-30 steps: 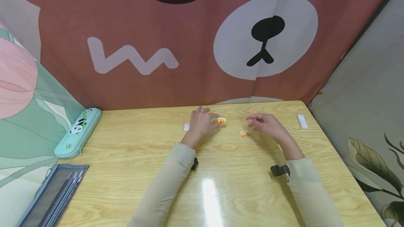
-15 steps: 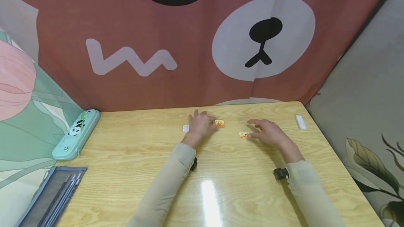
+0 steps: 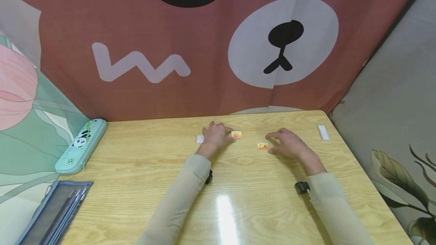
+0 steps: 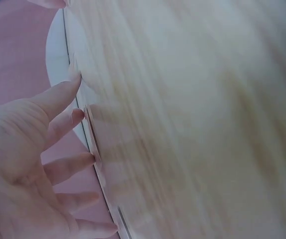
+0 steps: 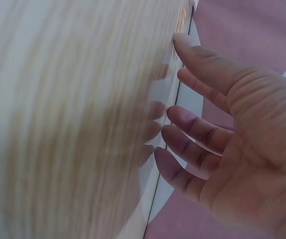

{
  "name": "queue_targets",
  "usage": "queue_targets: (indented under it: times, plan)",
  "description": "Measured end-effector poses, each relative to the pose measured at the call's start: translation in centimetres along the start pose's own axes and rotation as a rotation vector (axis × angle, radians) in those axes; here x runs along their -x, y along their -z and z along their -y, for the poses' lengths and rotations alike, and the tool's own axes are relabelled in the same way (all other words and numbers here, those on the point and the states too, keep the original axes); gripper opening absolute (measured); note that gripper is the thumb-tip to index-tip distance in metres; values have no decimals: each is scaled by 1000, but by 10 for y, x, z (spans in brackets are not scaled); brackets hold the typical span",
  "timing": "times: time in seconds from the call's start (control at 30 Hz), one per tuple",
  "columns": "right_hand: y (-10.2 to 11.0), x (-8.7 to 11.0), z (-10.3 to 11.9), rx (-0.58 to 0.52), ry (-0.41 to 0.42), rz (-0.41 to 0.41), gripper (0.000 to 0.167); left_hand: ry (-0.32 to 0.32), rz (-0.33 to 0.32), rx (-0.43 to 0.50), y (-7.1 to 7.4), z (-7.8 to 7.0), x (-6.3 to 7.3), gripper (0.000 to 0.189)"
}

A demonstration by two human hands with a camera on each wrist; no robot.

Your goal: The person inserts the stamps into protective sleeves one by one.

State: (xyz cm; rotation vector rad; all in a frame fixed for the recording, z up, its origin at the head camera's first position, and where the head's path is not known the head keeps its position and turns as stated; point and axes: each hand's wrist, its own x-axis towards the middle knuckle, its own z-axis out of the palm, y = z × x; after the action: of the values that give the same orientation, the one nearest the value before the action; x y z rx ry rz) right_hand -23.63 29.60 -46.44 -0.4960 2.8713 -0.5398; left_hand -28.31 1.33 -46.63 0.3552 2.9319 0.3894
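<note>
In the head view my left hand [image 3: 215, 136] is over the table's far side, thumb and index tips at the left edge of a small yellow-orange picture card [image 3: 236, 134]. The left wrist view shows this hand's fingers [image 4: 68, 167] spread, with thin flat pieces [image 4: 92, 132] seen edge-on by the fingertips. Partly behind the hand lies a small white card [image 3: 200, 139]. My right hand [image 3: 287, 143] hovers low, its fingers loosely bent and apart. Its thumb tip is beside a second yellow-orange card [image 3: 263, 146]; whether they touch I cannot tell.
A white block [image 3: 323, 132] lies near the table's right edge. On the left are a turquoise panda case [image 3: 81, 146] and a blue-edged mesh pouch [image 3: 58, 211] with long thin items inside. A brown curtain [image 3: 163, 101] hangs behind the wooden table [image 3: 143, 184].
The left card, tilted up at my left fingertips earlier, now looks flat on the table. My right hand has lowered, and its thumb has come down beside the right card.
</note>
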Motion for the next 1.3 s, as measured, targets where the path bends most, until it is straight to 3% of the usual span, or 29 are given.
queue_targets:
  times: [0.23,0.47,0.57,1.07,1.3]
  plan:
    - [1,0,2,-2,-27,-8,53,-13,7,-6,2,-1,-1,52]
    - [-1,3,1,-40,-40,1,55,-164,-76,20,1,-7,-4,51]
    - [-2,3,-2,-66,-27,-7,53,-194,-105,60,0,-12,-6,51]
    - [-4,-6,-2,-111,9,-2,44,-116,-14,102,-9,-49,-26,53]
    - [-7,-9,-1,-122,3,-2,40,-97,-12,78,-14,-58,-31,47]
